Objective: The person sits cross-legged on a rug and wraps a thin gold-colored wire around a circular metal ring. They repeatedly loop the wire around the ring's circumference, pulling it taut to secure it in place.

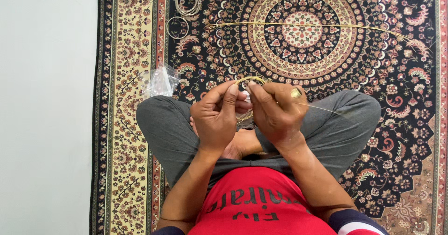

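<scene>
The person sits cross-legged on a patterned carpet [373, 53], hands raised together over the lap. The left hand [215, 116] has its fingers pinched closed on a small ring of pale straw-coloured fibre [249, 80], of which only the upper arc shows above the fingertips; the lower part is hidden behind both hands. The right hand [276, 114] is likewise closed on the ring, and a thin loose strand [322, 107] trails from it toward the right knee. What the right fingers grip besides the ring cannot be made out. On the carpet ahead lie a long bundle of fibre stalks [308, 25], several finished rings [186, 4] and a crumpled clear plastic bag [161, 81]. The forearms are cut off at the bottom edge.
</scene>
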